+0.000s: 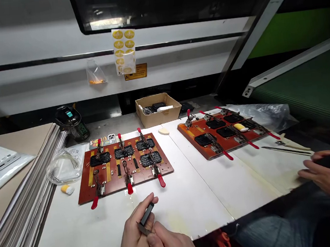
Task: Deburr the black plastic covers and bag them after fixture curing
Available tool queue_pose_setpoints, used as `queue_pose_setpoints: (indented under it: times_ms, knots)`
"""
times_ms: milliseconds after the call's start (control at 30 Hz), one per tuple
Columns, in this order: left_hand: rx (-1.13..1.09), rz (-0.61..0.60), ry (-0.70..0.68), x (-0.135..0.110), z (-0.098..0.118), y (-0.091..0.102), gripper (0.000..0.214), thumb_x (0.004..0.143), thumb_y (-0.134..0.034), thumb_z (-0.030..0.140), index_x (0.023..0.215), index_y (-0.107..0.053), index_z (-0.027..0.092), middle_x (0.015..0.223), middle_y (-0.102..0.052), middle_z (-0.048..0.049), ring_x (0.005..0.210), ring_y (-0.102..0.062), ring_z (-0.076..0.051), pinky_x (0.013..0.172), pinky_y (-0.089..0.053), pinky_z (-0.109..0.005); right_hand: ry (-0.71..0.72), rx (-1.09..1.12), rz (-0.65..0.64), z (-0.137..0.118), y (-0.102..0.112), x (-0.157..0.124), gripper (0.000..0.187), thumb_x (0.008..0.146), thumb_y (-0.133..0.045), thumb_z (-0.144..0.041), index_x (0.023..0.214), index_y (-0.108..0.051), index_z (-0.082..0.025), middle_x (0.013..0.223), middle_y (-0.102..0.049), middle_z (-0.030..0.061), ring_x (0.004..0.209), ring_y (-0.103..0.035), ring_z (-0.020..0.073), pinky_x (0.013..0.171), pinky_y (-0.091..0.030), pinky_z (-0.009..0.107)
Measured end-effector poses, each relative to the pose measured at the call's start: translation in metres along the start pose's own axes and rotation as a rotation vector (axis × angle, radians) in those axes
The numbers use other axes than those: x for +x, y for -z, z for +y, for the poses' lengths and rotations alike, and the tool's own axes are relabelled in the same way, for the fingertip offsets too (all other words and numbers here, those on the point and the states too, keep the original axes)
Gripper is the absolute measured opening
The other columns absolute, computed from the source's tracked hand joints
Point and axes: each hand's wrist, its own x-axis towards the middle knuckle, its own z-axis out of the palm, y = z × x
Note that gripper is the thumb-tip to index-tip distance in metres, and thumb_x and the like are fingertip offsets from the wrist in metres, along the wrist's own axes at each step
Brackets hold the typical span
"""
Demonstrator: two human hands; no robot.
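My left hand [137, 236] is closed round a small black rectangular part [147, 213], held upright near the table's front edge. My right hand [170, 244] is closed beside it, pinching a thin metal tool [143, 228] against the part's lower end. Just beyond my hands lies a red-brown fixture board [84, 185] with red-handled toggle clamps [161, 181] and several black parts clamped in it.
A second clamp board [206, 150] lies at the right, with tweezers [285, 150] beside it. Another person's hand [327, 181] rests at the right edge. A cardboard box [158, 109] stands at the back; stacked sheets [27, 185] and a plastic bag [63, 169] sit on the left.
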Motion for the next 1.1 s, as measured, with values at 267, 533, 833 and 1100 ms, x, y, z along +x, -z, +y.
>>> queue_pose_setpoints:
  times_ms: [267, 533, 833, 1100]
  knots:
    - [0.033, 0.004, -0.03, -0.002, 0.001, 0.002, 0.044, 0.1, -0.048, 0.034, 0.141, -0.06, 0.025, 0.144, -0.062, -0.0113, 0.136, -0.055, -0.026, 0.115, -0.043, -0.036, 0.026, -0.055, 0.081, -0.004, -0.003, -0.002, 0.048, 0.105, -0.027, -0.058, 0.089, -0.06, -0.027, 0.055, -0.06, -0.0018, 0.045, -0.053, 0.0177, 0.046, -0.02, 0.029]
    - [0.045, 0.03, -0.032, -0.004, -0.007, 0.004, 0.043, 0.1, -0.048, 0.036, 0.139, -0.061, 0.024, 0.139, -0.064, -0.0112, 0.13, -0.058, -0.027, 0.107, -0.048, -0.033, 0.022, -0.099, 0.142, -0.011, -0.01, -0.003, 0.05, 0.106, -0.025, -0.057, 0.088, -0.061, -0.027, 0.057, -0.063, -0.0019, 0.046, -0.057, 0.0188, 0.046, -0.02, 0.03]
    - [-0.025, 0.03, -0.03, -0.009, -0.012, 0.009, 0.042, 0.098, -0.053, 0.033, 0.139, -0.061, 0.025, 0.141, -0.062, -0.0091, 0.133, -0.058, -0.023, 0.107, -0.05, -0.027, 0.089, -0.102, 0.209, -0.009, -0.025, -0.003, 0.046, 0.107, -0.026, -0.054, 0.086, -0.057, -0.026, 0.06, -0.063, -0.0015, 0.046, -0.056, 0.0182, 0.047, -0.02, 0.03]
    - [0.06, 0.1, -0.046, -0.014, -0.008, 0.01, 0.043, 0.1, -0.052, 0.046, 0.135, -0.065, 0.025, 0.139, -0.066, -0.0092, 0.131, -0.06, -0.025, 0.113, -0.046, -0.033, -0.026, 0.069, 0.226, 0.01, -0.006, 0.006, 0.045, 0.107, -0.026, -0.055, 0.078, -0.043, -0.025, 0.058, -0.048, -0.0041, 0.048, -0.041, 0.0142, 0.051, -0.019, 0.028]
